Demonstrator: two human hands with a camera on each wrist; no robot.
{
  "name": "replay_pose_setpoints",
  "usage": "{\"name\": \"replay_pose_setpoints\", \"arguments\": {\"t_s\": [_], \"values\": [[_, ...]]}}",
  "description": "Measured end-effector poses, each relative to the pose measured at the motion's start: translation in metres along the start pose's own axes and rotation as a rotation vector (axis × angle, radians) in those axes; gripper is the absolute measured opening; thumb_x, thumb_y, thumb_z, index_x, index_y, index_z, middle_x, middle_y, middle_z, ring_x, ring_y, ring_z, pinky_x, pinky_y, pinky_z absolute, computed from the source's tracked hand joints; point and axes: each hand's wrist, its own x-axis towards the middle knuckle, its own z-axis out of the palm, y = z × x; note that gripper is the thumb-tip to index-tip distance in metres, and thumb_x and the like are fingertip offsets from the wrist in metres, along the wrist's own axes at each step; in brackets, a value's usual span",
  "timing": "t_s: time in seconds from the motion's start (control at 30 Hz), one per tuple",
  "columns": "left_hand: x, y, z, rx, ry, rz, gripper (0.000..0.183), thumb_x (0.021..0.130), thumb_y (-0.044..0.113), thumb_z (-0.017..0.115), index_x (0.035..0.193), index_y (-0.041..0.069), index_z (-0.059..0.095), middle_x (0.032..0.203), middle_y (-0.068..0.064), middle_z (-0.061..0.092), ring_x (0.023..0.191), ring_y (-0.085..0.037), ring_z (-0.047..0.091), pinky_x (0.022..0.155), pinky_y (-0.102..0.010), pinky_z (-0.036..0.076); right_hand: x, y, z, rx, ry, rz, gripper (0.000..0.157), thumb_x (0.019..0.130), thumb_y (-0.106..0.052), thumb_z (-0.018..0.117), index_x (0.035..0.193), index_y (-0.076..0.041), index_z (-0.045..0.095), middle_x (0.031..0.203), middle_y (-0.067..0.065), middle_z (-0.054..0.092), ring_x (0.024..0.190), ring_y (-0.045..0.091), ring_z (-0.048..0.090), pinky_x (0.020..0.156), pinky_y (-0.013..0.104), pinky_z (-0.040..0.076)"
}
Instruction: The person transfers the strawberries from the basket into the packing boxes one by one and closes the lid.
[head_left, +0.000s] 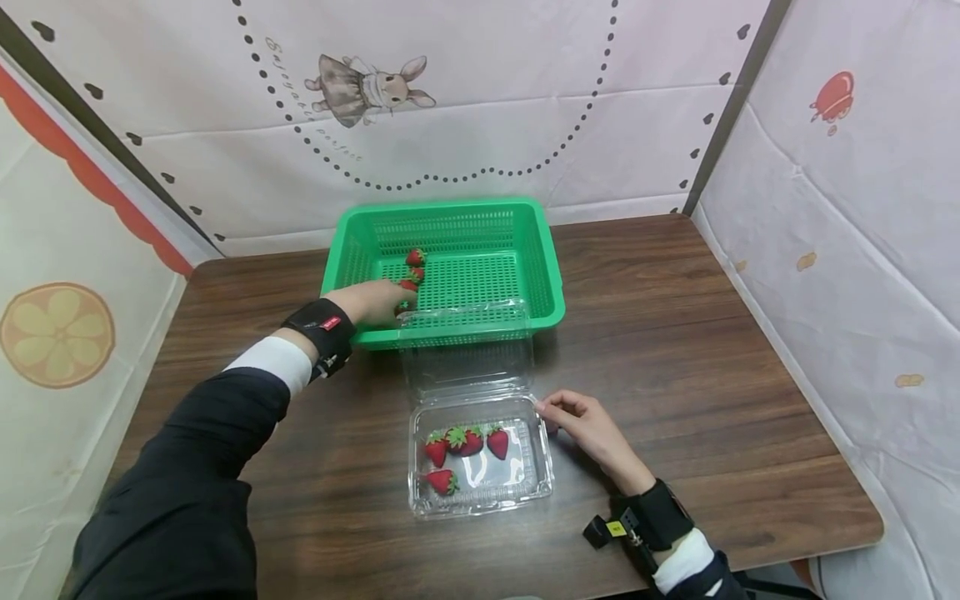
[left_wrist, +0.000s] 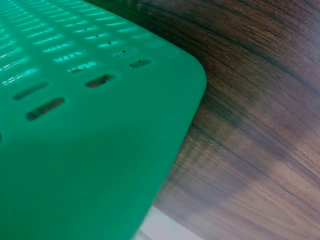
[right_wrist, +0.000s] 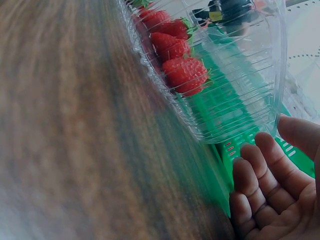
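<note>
My left hand [head_left: 377, 302] reaches over the near left side of the green plastic basket [head_left: 555, 287]. A strawberry [head_left: 403, 308] shows right at its fingertips; whether the fingers grip it, I cannot tell. More strawberries, such as one [head_left: 416, 257] farther back, lie in a row on the basket floor. Thumb and index finger of my right hand [head_left: 587, 423] pinch the upper right rim of a clear plastic clamshell container [head_left: 480, 502]. In it sit several strawberries with green caps, including one [right_wrist: 185, 75] in the right wrist view. Only basket and table show in the left wrist view.
The container's clear lid [head_left: 468, 367] stands open, leaning back over the basket's near rim. Under everything is a dark wood-grain table [head_left: 697, 350]. White printed cloth walls [head_left: 465, 100] rise behind the table and on both sides.
</note>
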Motion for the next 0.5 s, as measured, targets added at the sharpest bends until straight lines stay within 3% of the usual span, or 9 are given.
{"name": "replay_pose_setpoints", "arguments": {"t_s": [0.5], "values": [[-0.0008, -0.0014, 0.0025, 0.005, 0.025, -0.027, 0.023, 0.093, 0.011, 0.070, 0.116, 0.009, 0.065, 0.102, -0.009, 0.066, 0.096, -0.028, 0.061, 0.086, -0.047, 0.050, 0.0004, 0.0005, -0.0001, -0.010, 0.001, -0.008, 0.028, 0.097, -0.032, 0.068, 0.101, -0.005, 0.071, 0.092, 0.003, 0.069, 0.086, 0.019, 0.064, 0.080, 0.032, 0.049]]}}
